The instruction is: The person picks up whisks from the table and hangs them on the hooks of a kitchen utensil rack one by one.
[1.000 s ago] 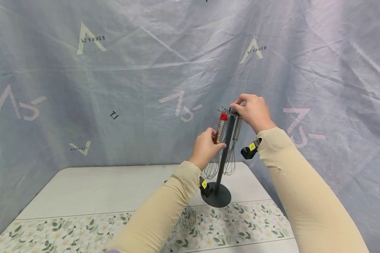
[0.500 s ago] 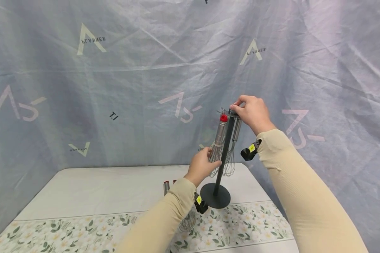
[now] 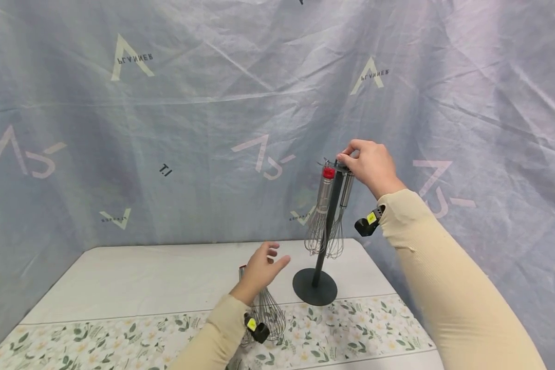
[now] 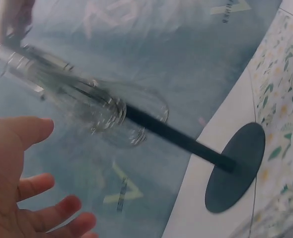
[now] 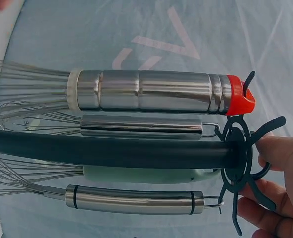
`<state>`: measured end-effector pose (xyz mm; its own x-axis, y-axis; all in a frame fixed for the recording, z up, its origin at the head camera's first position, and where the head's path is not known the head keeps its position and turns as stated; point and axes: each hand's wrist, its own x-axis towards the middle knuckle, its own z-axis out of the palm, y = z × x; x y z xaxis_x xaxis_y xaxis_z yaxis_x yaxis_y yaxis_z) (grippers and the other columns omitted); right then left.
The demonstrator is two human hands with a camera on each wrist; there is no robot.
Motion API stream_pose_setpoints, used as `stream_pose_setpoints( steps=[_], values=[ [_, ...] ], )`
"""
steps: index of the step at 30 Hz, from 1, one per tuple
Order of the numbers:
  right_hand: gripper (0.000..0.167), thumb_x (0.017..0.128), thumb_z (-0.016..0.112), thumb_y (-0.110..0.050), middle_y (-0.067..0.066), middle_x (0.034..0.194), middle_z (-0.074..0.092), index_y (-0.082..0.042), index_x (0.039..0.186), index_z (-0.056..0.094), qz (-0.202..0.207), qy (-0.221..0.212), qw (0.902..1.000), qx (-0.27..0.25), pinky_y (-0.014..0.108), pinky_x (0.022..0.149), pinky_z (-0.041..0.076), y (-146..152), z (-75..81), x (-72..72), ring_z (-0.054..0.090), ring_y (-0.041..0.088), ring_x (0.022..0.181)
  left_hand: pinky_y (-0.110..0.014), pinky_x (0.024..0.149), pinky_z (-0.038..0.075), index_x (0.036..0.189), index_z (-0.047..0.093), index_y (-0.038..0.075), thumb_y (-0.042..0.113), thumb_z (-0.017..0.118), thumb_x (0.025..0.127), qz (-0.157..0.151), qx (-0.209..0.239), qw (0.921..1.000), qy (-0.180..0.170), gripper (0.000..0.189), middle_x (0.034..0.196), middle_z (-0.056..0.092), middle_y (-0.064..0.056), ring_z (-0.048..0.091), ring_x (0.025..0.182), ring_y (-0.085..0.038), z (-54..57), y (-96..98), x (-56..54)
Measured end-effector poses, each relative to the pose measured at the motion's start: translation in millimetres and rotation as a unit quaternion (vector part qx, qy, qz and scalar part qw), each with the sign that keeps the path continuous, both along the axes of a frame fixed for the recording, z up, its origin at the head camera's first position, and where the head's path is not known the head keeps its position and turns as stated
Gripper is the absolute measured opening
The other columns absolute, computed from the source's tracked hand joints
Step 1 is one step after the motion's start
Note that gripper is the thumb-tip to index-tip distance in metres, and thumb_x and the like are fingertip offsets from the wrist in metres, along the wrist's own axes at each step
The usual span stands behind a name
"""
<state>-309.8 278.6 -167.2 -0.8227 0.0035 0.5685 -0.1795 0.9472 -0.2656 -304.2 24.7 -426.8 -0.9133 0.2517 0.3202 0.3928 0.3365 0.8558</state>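
With fingers (image 4: 37, 186) and thumb parted and loosely bent, extends the left hand (image 3: 261, 267), released, above the table (image 3: 143, 280), palm turned toward the hanging stand (image 3: 319, 268) but apart from its pole. Reaches higher with the right hand (image 3: 372, 165), slanting the forearm upward, and grips the hook ring (image 5: 241, 153) at the stand's top between thumb and fingers. Counts one stand, resting on the table by its round base (image 3: 314, 291), and four whisks on it, all hung handle-up with wires downward: one red-tipped steel whisk (image 5: 156, 91) with a hook through its tip, one straight steel-handled whisk (image 5: 141, 126) just beside it, one pale green-handled whisk (image 5: 131, 175) partly behind the pole, and one black-banded steel whisk (image 5: 136, 200) hung by a wire loop. Has further whisk wires (image 3: 270, 312) lying on the table near the left wrist, partly covered by the arm; cannot tell the number of whisks there.
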Motion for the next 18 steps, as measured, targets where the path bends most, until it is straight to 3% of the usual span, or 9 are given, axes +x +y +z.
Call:
stream_pose_setpoints(
  steps=[10,18],
  values=[
    [0.025,0.099,0.066,-0.037,0.01,0.081,0.068,-0.013,0.101,0.072,0.038,0.0,0.9992,-0.011,0.039,0.059,0.042,9,3.0,-1.9,0.054,0.027,0.069,-0.039,0.081,0.05,0.117,0.066,0.008,0.031,0.062,0.103,0.042,0.035,0.9985,-0.001,0.027,0.106,0.064,-0.005,0.06,0.096,-0.019,-30.5,-54.8,10.5],
    [0.026,0.101,0.063,-0.036,0.013,0.108,0.071,-0.01,0.105,0.068,0.073,-0.029,0.9944,-0.072,0.044,0.075,0.046,12,-3.1,-10.0,0.061,0.029,0.098,-0.033,0.076,0.052,0.113,0.067,0.003,0.023,0.061,0.103,0.079,0.073,0.9941,-0.018,0.023,0.1,0.065,-0.007,0.063,0.088,-0.02,-43.7,-87.4,9.0]
  ],
)
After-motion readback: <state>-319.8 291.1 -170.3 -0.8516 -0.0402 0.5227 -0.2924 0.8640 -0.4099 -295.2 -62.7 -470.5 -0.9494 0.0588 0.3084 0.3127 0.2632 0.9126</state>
